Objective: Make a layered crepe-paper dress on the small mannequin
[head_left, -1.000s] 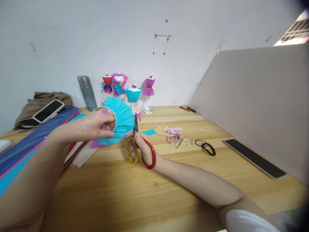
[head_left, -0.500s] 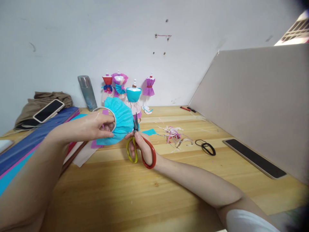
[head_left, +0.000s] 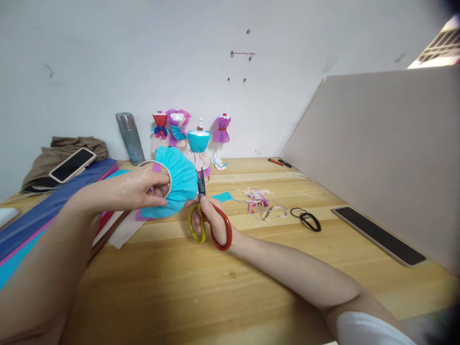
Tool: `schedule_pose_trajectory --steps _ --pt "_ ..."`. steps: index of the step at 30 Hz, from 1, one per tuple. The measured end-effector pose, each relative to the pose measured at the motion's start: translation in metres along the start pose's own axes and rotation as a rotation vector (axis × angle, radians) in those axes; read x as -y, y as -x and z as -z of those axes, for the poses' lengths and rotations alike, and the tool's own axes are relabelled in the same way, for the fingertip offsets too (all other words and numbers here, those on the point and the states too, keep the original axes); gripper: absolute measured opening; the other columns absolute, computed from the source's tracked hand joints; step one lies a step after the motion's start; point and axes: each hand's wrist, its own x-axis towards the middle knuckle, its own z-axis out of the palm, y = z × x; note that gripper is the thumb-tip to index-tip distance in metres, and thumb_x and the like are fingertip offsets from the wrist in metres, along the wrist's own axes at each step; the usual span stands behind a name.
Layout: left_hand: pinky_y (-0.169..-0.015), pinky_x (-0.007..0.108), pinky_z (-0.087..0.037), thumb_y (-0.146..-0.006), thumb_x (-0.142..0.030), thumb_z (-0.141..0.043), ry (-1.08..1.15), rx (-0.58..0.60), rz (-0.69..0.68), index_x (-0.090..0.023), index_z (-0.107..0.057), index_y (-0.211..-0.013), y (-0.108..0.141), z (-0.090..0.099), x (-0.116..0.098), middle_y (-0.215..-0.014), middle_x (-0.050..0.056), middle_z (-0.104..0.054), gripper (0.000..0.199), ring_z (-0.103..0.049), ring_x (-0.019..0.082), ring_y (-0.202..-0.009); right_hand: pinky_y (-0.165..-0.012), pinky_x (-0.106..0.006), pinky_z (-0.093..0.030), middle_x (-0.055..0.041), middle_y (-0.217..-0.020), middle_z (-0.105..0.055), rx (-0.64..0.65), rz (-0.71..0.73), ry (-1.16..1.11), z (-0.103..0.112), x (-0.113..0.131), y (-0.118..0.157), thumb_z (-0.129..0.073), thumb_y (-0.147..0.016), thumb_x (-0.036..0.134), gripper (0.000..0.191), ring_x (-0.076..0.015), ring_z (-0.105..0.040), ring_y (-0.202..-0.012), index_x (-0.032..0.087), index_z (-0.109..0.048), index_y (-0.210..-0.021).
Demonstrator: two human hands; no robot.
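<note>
Pinched in the fingers of my left hand point(head_left: 145, 188) is a gathered piece of blue crepe paper point(head_left: 179, 179), fanned out to the right like a ruffle. A pale ring-shaped band point(head_left: 169, 175) circles those fingers at the ruffle's inner edge. My right hand point(head_left: 210, 211) grips scissors point(head_left: 201, 189) with one red and one yellow handle. Their dark blades point up and stand slightly apart, at the ruffle's outer right edge. Whether paper lies between the blades is unclear. Part of the right fingers is hidden behind the handles.
Small dress forms point(head_left: 199, 141) in paper outfits stand along the wall beside a grey bottle point(head_left: 130, 139). Paper scraps point(head_left: 259, 199), a black cord loop point(head_left: 309, 221) and a dark flat tray point(head_left: 381, 235) lie to the right. At left are a phone point(head_left: 73, 165) and coloured paper sheets point(head_left: 53, 211).
The blue ruffle has shifted slightly left and turned a little, leaving its edge a bit clearer of the scissor blades. Both hands stay almost in place.
</note>
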Motion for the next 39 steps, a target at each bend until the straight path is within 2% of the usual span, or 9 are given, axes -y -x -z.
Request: schedule_pose_trajectory --steps 6,14,26,39 --pt "-0.058 0.026 -0.036 -0.084 -0.036 -0.061 -0.042 -0.027 -0.014 -0.02 -0.054 -0.066 -0.0009 0.0006 -0.0015 -0.069 0.0 -0.055 0.025 -0.048 0.015 -0.063 -0.051 -0.027 -0.043 0.0028 -0.064 -0.059 0.062 -0.017 -0.007 -0.0004 -0.0011 0.0023 -0.052 -0.083 0.083 0.068 -0.013 -0.057 -0.052 0.018 -0.062 -0.099" --pt "-0.059 0.025 -0.036 -0.085 -0.033 -0.061 -0.048 0.0 -0.009 -0.02 -0.054 -0.067 -0.0005 0.0 -0.0002 -0.069 -0.001 -0.055 0.022 -0.049 0.014 -0.064 -0.053 -0.026 -0.04 0.0039 -0.062 -0.058 0.067 0.005 0.054 -0.0001 -0.0006 0.0021 -0.05 -0.084 0.083 0.068 -0.012 -0.055 -0.051 0.018 -0.062 -0.098" --pt "-0.06 0.026 -0.035 -0.085 -0.03 -0.061 -0.024 0.044 0.002 -0.02 -0.055 -0.069 -0.0002 -0.0018 0.0013 -0.072 -0.001 -0.057 0.019 -0.051 0.015 -0.066 -0.042 -0.026 -0.041 0.0061 -0.056 -0.052 0.055 -0.026 0.006 -0.002 0.0001 0.0017 -0.051 -0.082 0.085 0.069 -0.0121 -0.051 -0.043 0.018 -0.061 -0.096" --pt "-0.059 0.026 -0.035 -0.083 -0.027 -0.061 0.007 0.021 -0.013 -0.02 -0.053 -0.067 0.0008 -0.0023 0.0004 -0.071 -0.001 -0.056 0.019 -0.049 0.015 -0.064 -0.042 -0.024 -0.037 0.0065 -0.048 -0.049 0.02 -0.005 0.043 -0.0017 -0.0023 0.0012 -0.047 -0.085 0.083 0.068 -0.0105 -0.046 -0.039 0.017 -0.063 -0.091"
